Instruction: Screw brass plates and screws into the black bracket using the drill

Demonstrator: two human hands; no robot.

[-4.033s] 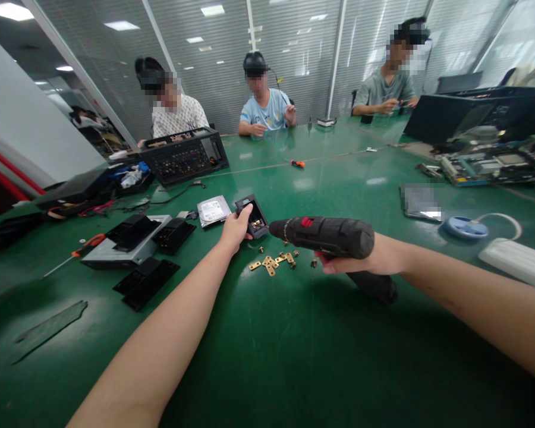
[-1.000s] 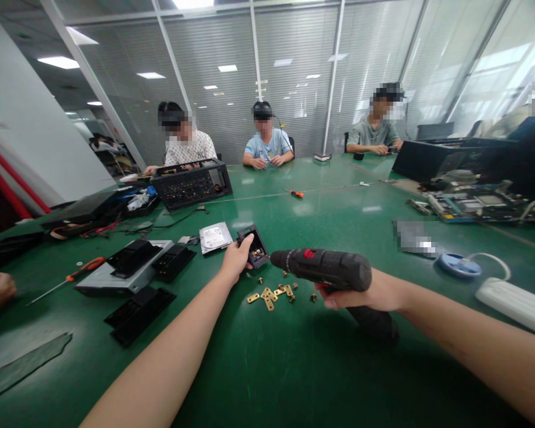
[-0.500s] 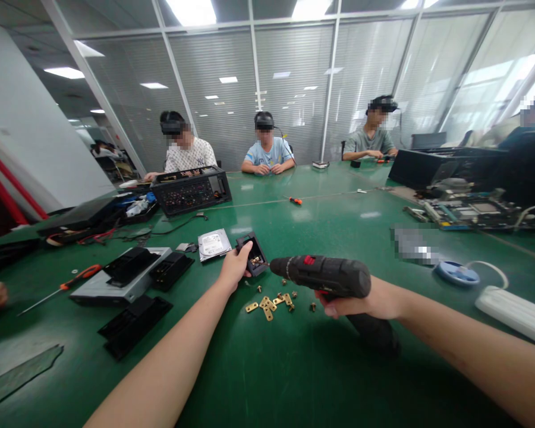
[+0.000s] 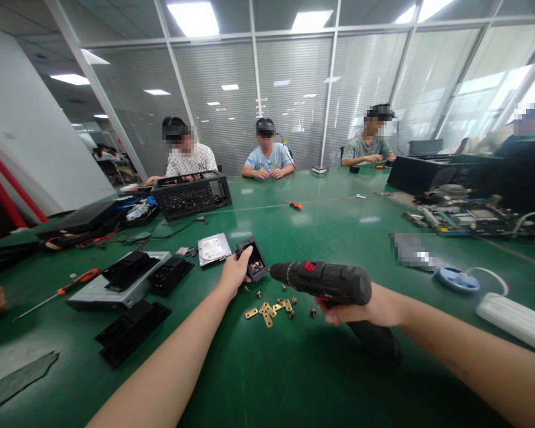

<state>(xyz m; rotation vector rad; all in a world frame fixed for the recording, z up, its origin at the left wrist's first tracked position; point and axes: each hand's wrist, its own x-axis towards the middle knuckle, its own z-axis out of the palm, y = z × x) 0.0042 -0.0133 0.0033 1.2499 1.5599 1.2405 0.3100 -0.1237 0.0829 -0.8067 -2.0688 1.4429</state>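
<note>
Smooth, glossy green tabletop [image 4: 245,380] gives me room on the near side of the flat, holed brass plates [image 4: 268,320]. Left of them, my left hand [image 4: 235,274] pinches a boxy black housing [image 4: 258,257] by its edge, small brass-coloured pieces inside. My right hand [image 4: 369,309] wraps the grip of a matte black drill [image 4: 327,280] with 1 red switch, its ridged chuck beside the housing.

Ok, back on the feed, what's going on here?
The left hand grips a small black housing with gold-coloured pieces showing inside. The right hand holds a dark power drill, its nose at the housing's edge; whether it touches is unclear. Loose gold-coloured plates and screws lie on the green table nearer the person.
</note>
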